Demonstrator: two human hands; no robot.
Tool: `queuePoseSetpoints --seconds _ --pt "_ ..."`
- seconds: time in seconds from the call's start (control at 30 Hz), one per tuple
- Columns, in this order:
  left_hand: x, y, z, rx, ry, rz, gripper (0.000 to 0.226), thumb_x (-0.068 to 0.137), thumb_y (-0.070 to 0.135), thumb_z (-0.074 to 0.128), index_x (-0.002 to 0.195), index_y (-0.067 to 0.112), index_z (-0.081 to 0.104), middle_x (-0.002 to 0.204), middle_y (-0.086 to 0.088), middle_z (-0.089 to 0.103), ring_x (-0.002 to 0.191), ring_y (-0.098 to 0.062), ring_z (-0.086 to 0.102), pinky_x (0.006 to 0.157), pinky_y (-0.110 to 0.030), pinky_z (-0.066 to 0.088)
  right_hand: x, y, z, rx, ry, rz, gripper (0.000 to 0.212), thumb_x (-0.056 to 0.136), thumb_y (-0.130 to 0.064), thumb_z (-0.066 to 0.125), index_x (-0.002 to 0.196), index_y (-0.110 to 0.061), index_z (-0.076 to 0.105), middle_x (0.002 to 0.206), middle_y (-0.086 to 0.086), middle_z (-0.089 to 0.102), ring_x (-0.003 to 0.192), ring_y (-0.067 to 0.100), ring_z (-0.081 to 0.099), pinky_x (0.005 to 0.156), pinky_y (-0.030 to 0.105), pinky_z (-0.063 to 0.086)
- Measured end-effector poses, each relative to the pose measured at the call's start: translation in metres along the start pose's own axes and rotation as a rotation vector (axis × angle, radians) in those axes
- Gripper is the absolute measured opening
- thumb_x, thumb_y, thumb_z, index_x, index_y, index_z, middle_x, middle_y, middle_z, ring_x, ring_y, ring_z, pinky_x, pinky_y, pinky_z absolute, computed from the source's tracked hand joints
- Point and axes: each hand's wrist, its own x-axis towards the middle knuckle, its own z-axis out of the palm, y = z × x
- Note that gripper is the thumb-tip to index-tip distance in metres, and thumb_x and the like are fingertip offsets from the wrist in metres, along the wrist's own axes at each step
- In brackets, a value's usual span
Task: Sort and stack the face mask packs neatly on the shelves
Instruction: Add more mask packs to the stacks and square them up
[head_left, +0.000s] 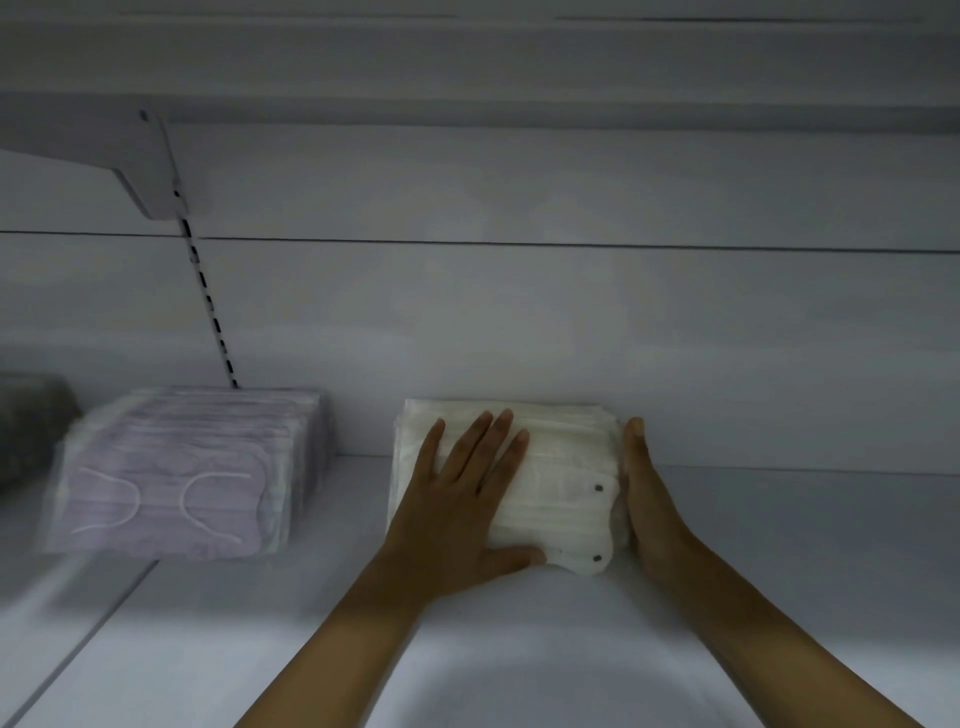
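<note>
White mask pile (561, 467), lower middle: left hand (457, 499) lay flat on top, right hand (649, 499) flat against side. Hard push might have slid slippery packs crooked.

No lettering can be read anywhere here. The white mask packs (556, 483) carry only two dark dots (no print), and the lilac packs (176, 478) look blurred.

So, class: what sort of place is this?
Probably a shop or stockroom: a slotted upright carrying a bracket, and colour-sorted mask stacks, lilac and white, on a white shelf.
</note>
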Motion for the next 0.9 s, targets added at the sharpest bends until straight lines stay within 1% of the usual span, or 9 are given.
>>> queuePoseSetpoints --seconds 0.1,0.2,0.27,0.33,0.4,0.47,0.57,0.73,0.9 --pt "0.000 0.000 0.002 -0.008 -0.013 -0.015 0.101 0.079 0.082 0.040 0.150 0.011 0.032 0.158 -0.011 0.025 0.146 -0.027 0.024 0.112 -0.059 0.020 -0.001 -0.001 0.000 -0.035 0.003 -0.012 0.086 0.062 -0.088 0.047 0.118 -0.025 0.063 0.116 0.004 0.070 0.107 0.016 0.066 0.093 0.035 0.049" --pt "0.000 0.000 0.003 -0.015 -0.011 -0.027 0.102 0.078 0.082 0.040 0.151 0.012 0.030 0.159 -0.010 0.024 0.146 -0.026 0.023 0.113 -0.059 0.019 -0.006 0.000 -0.001 -0.136 0.022 -0.074 0.092 0.071 -0.083 0.044 0.139 -0.022 0.049 0.138 0.004 0.056 0.127 0.015 0.053 0.111 0.039 0.037" --pt "-0.001 0.000 0.003 -0.022 -0.010 -0.029 0.102 0.078 0.082 0.039 0.151 0.012 0.030 0.159 -0.010 0.024 0.146 -0.026 0.024 0.113 -0.058 0.018 -0.006 -0.002 -0.005 -0.376 0.140 -0.262 0.091 0.080 -0.077 0.035 0.152 -0.021 0.026 0.157 -0.002 0.029 0.143 0.009 0.028 0.118 0.028 0.017" --pt "0.000 0.001 0.003 -0.031 0.004 -0.030 0.102 0.078 0.082 0.039 0.151 0.011 0.030 0.158 -0.011 0.025 0.146 -0.027 0.024 0.114 -0.058 0.016 -0.007 -0.009 -0.005 -0.751 0.227 -0.569 0.081 0.090 -0.071 0.021 0.152 -0.018 0.012 0.157 -0.005 0.014 0.145 0.006 0.014 0.117 0.025 0.009" --pt "0.001 0.001 0.002 -0.043 0.021 -0.035 0.103 0.078 0.082 0.039 0.150 0.008 0.031 0.158 -0.011 0.027 0.146 -0.027 0.025 0.114 -0.057 0.016 -0.007 -0.018 0.004 -1.026 0.129 -0.721 0.083 0.089 -0.073 0.016 0.150 -0.018 0.005 0.155 -0.006 0.010 0.142 0.001 0.010 0.118 0.028 0.008" --pt "0.002 0.001 0.003 -0.051 0.023 -0.039 0.105 0.078 0.083 0.039 0.148 0.005 0.034 0.157 -0.012 0.029 0.145 -0.026 0.025 0.114 -0.057 0.016 -0.003 -0.027 0.017 -1.276 -0.021 -0.717 0.090 0.085 -0.078 0.008 0.152 -0.017 0.002 0.158 -0.005 0.006 0.144 0.003 0.007 0.119 0.030 0.005" --pt "0.001 0.000 0.003 -0.054 0.009 -0.056 0.107 0.075 0.084 0.042 0.147 0.004 0.037 0.156 -0.011 0.031 0.145 -0.025 0.026 0.114 -0.056 0.016 0.002 -0.039 0.032 -1.634 -0.193 -0.644 0.105 0.074 -0.081 -0.004 0.154 -0.015 0.010 0.161 0.000 0.015 0.148 0.010 0.011 0.119 0.032 0.003" --pt "0.001 -0.002 0.006 -0.083 -0.007 -0.070 0.108 0.074 0.084 0.044 0.147 0.005 0.037 0.156 -0.010 0.031 0.145 -0.024 0.025 0.112 -0.057 0.018 0.007 -0.049 0.038 -1.708 -0.296 -0.593 0.119 0.062 -0.087 -0.010 0.154 -0.015 0.015 0.161 0.000 0.018 0.148 0.011 0.013 0.119 0.032 0.008" --pt "0.001 -0.002 0.008 -0.082 0.010 -0.061 0.108 0.072 0.083 0.042 0.146 0.005 0.038 0.154 -0.009 0.036 0.144 -0.024 0.027 0.112 -0.056 0.017 0.006 -0.050 0.039 -1.730 -0.364 -0.586 0.122 0.060 -0.092 0.008 0.154 -0.015 0.016 0.161 0.000 0.017 0.148 0.012 0.014 0.119 0.032 0.008"
